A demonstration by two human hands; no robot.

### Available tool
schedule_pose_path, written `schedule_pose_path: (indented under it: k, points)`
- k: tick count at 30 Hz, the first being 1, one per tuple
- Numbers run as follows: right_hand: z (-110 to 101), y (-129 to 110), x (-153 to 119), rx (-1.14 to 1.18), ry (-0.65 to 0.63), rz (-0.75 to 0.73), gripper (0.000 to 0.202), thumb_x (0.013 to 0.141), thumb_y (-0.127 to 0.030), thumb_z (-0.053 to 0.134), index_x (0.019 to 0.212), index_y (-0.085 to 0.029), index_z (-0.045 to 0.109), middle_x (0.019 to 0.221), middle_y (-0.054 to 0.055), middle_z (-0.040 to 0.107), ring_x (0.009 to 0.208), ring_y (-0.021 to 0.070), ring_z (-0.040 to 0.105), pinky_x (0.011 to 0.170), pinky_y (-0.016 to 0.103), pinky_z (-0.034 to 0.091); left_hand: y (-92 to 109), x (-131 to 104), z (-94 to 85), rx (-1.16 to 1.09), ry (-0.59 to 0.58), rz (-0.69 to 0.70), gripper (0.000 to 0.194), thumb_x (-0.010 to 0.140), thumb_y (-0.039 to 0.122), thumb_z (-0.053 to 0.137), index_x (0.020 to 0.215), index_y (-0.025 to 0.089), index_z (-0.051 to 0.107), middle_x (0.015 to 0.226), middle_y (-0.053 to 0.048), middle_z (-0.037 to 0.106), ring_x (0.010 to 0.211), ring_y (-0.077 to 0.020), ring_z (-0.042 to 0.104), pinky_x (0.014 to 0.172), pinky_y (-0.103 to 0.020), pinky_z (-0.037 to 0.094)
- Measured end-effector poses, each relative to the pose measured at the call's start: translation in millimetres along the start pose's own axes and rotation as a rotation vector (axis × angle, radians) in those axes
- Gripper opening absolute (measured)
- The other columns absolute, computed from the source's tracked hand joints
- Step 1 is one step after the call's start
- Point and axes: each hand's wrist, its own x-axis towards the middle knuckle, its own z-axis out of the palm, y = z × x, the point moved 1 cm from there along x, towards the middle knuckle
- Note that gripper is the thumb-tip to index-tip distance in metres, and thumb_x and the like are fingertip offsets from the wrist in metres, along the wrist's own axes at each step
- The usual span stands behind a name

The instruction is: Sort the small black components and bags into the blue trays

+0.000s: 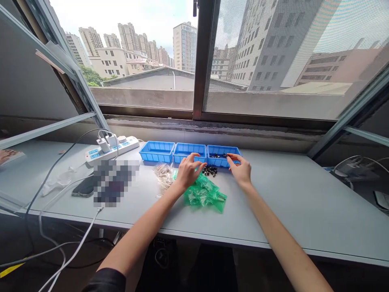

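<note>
The hands are apart: the left hand [189,172] has thumb and fingers parted; whether the right hand [241,169], at the blue bin [219,162], grips anything cannot be told. Small black parts [210,171] lie on the counter [304,194] between them; light fingertip pinches, clear of the green bags [202,194] nearer the body, appear advisable.

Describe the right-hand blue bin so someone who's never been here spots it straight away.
Below the window is a grey table with three blue bins in a row. Yours is the right bin, beside the right hand. Unlike the left bin and middle bin, it shows black parts inside.
</note>
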Motion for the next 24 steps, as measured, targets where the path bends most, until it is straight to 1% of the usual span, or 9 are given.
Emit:
schedule_pose_path:
  k: [2, 8, 11, 14, 17, 19, 22, 24]
  points:
    - [0.2, 0.1, 0.9, -0.001, 0.004, 0.0, 0.045, 0.067, -0.055, 0.058, 0.088, -0.017, 0.07, 0.082, 0.008, 0.07, 0.043, 0.0131, 0.054, 0.049, 0.029, 0.044, 0.5, 0.3, -0.9, 0.012, 0.008, -0.015, 0.027, 0.089, 0.033, 0.051, 0.072, 0.019, 0.066, 0.099, -0.006, 0.059, 0.073, -0.0142, 0.056, 0.067, -0.029, 0.044]
    - [2.8, -2.6, 0.5, 0.01, -0.003, -0.012, 0.04, 0.069, -0.05, 0.057, 0.088, -0.016, 0.069, 0.085, 0.009, 0.069, 0.047, 0.0158, 0.058, 0.046, 0.029, 0.045, 4.4, 1.7, -4.3, 0.054, -0.008, -0.02, 0.022, 0.089, 0.028, 0.049, 0.075, 0.018, 0.064, 0.099, -0.005, 0.058, 0.071, -0.0136, 0.056, 0.066, -0.029, 0.045]
    - [2.4, -3.3, 0.1, -0.031, 0.024, -0.049, 0.036, 0.072, -0.045, 0.054, 0.085, -0.015, 0.069, 0.086, 0.01, 0.069, 0.046, 0.0156, 0.058, 0.052, 0.031, 0.047, 6.1, 1.4, -4.2, 0.036, -0.015, -0.01, 0.021, 0.088, 0.026, 0.049, 0.075, 0.018, 0.063, 0.1, -0.006, 0.058, 0.072, -0.0142, 0.057, 0.067, -0.029, 0.045]
    - [-0.6, -1.2, 1.9, -0.105, 0.097, -0.108, 0.033, 0.074, -0.041, 0.052, 0.084, -0.015, 0.069, 0.085, 0.01, 0.069, 0.045, 0.0151, 0.057, 0.063, 0.034, 0.048, 5.5, 0.1, -1.3, 0.032, -0.059, 0.001, 0.022, 0.088, 0.026, 0.049, 0.074, 0.018, 0.063, 0.098, -0.005, 0.058, 0.07, -0.0134, 0.056, 0.066, -0.029, 0.045]
    - [-3.8, 1.4, 4.9, -0.17, 0.159, -0.117, 0.031, 0.075, -0.039, 0.051, 0.085, -0.016, 0.069, 0.084, 0.009, 0.069, 0.047, 0.0163, 0.056, 0.069, 0.035, 0.046, 3.8, -1.0, 1.5, 0.042, -0.095, -0.007, 0.02, 0.087, 0.028, 0.049, 0.077, 0.018, 0.064, 0.097, -0.005, 0.057, 0.069, -0.0129, 0.056, 0.067, -0.028, 0.045]
    - [-4.6, 1.5, 6.3, -0.169, 0.149, -0.096, 0.031, 0.074, -0.038, 0.051, 0.087, -0.017, 0.07, 0.086, 0.009, 0.07, 0.048, 0.0163, 0.056, 0.068, 0.035, 0.046, 3.2, -1.3, 1.9, 0.038, -0.095, -0.019, 0.017, 0.087, 0.028, 0.05, 0.083, 0.019, 0.064, 0.098, -0.004, 0.057, 0.073, -0.0134, 0.057, 0.069, -0.028, 0.045]
    - [-4.9, -1.5, 6.2, -0.133, 0.101, -0.068, 0.031, 0.074, -0.038, 0.052, 0.088, -0.019, 0.071, 0.086, 0.006, 0.071, 0.045, 0.0148, 0.056, 0.064, 0.033, 0.045, 2.8, -1.5, 0.9, 0.028, -0.08, -0.029, 0.014, 0.087, 0.026, 0.051, 0.094, 0.02, 0.061, 0.098, -0.004, 0.058, 0.075, -0.014, 0.058, 0.069, -0.027, 0.045]
    - [-5.5, -4.4, 5.1, -0.138, 0.094, -0.073, 0.029, 0.073, -0.037, 0.053, 0.087, -0.02, 0.071, 0.084, 0.005, 0.072, 0.044, 0.0144, 0.055, 0.063, 0.032, 0.045, 1.8, -1.8, 0.3, 0.027, -0.081, -0.025, 0.012, 0.087, 0.024, 0.052, 0.095, 0.02, 0.061, 0.097, -0.003, 0.058, 0.076, -0.0139, 0.058, 0.068, -0.026, 0.045]
